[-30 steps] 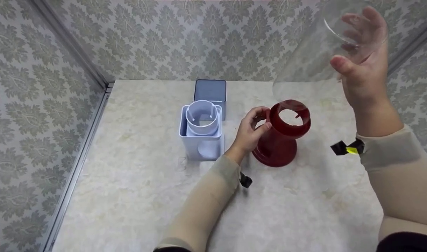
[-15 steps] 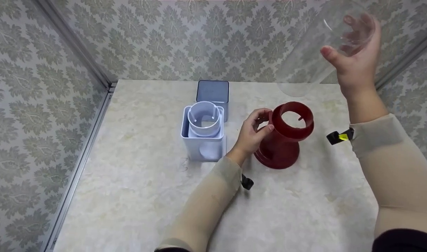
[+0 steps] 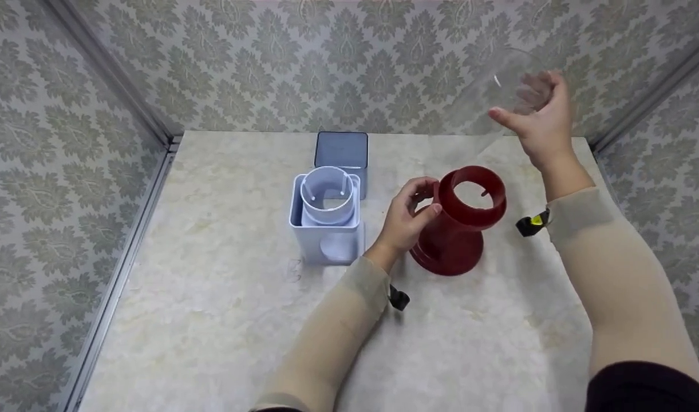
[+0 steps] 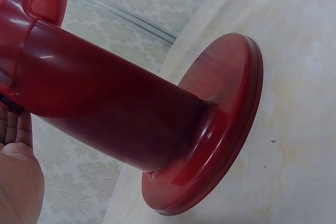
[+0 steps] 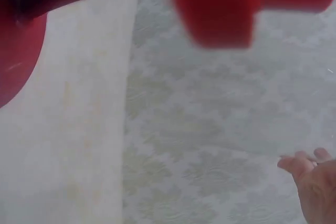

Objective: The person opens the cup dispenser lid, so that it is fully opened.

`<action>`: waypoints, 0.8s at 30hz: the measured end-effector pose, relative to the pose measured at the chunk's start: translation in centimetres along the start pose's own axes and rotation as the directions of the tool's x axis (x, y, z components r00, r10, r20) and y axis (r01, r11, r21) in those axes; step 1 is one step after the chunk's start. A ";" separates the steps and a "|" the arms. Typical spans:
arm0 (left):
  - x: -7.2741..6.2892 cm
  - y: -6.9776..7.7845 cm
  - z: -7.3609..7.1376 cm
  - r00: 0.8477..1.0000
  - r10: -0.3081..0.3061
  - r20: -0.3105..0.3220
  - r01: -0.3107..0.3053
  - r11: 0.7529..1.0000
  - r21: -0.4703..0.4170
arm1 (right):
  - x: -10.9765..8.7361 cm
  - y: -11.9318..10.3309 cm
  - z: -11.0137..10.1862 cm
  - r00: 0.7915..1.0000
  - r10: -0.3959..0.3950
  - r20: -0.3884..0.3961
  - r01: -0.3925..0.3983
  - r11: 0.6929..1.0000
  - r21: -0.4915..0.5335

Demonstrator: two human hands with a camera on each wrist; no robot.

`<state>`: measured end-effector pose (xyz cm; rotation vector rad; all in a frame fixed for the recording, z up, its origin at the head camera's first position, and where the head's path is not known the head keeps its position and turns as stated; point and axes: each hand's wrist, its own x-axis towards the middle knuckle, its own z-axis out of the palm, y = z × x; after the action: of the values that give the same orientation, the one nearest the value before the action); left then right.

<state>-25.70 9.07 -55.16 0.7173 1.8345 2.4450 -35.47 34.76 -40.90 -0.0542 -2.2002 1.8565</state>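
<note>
A red plastic stand (image 3: 453,246) with a round base and a wide ring-shaped collar is upright on the table. My left hand (image 3: 407,217) grips the left side of its collar, thumb towards me and fingers behind. The left wrist view shows the stand's column (image 4: 121,93) and the hand's fingers under the collar. Above and behind the collar, my right hand (image 3: 541,123) holds a large clear cylinder (image 3: 475,100), tilted with its lower end towards the stand. The cylinder's outline is faint against the wallpaper. In the right wrist view, the stand looms blurred along the top.
Left of the stand is a pale blue square container (image 3: 329,243) with a round ring part (image 3: 328,197) set inside. A translucent grey-blue square box (image 3: 342,150) stands behind it. Patterned walls (image 3: 349,68) enclose the table (image 3: 223,257) at the back and sides.
My right hand has brought the clear cylinder left and lower, nearer to the red stand's collar. The left hand keeps its grip on the stand, which has hardly moved.
</note>
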 end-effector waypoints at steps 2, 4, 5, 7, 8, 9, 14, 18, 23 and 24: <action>-0.1 0.0 -0.3 1.000 0.007 -0.006 -0.007 1.000 0.009 | 0.3 1.3 0.4 0.999 0.043 0.017 -0.043 0.999 -0.018; -0.1 0.0 -0.4 1.000 0.015 -0.003 -0.014 1.000 0.026 | 0.6 2.4 0.8 0.997 0.078 0.027 -0.077 0.997 -0.019; -0.1 0.0 -0.4 1.000 0.018 0.001 -0.018 0.999 0.033 | 0.6 3.0 1.0 0.996 0.086 0.028 -0.085 0.996 -0.025; -0.1 0.0 -0.4 1.000 0.023 0.008 -0.023 0.999 0.044 | 0.8 4.0 1.3 0.995 0.094 0.032 -0.093 0.995 -0.031; -0.1 0.0 -0.4 1.000 0.026 0.012 -0.026 0.998 0.048 | 0.8 4.4 1.4 0.995 0.097 0.034 -0.096 0.995 -0.040; -0.1 0.0 -0.3 1.000 0.026 0.013 -0.026 0.998 0.049 | 0.9 4.8 1.5 0.994 0.103 0.036 -0.101 0.994 -0.048; 0.0 -0.1 -0.2 1.000 0.025 0.014 -0.025 0.999 0.045 | 1.1 6.0 2.1 0.989 0.143 0.046 -0.139 0.987 -0.085; 0.2 -0.2 -0.1 0.999 0.043 0.010 -0.043 0.998 0.043 | 1.2 6.3 2.5 0.985 0.165 0.055 -0.158 0.982 -0.106; 0.2 -0.2 -0.2 0.998 0.056 0.005 -0.057 0.997 0.044 | 1.3 6.5 2.9 0.981 0.181 0.076 -0.172 0.980 -0.102; 0.2 -0.2 -0.3 0.999 0.054 0.005 -0.054 0.998 0.045 | 1.3 6.5 2.9 0.979 0.188 0.081 -0.179 0.978 -0.104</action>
<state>-26.00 8.94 -55.30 0.7843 1.8989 2.4398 -38.26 33.37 -47.41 -0.2023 -2.4194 1.8791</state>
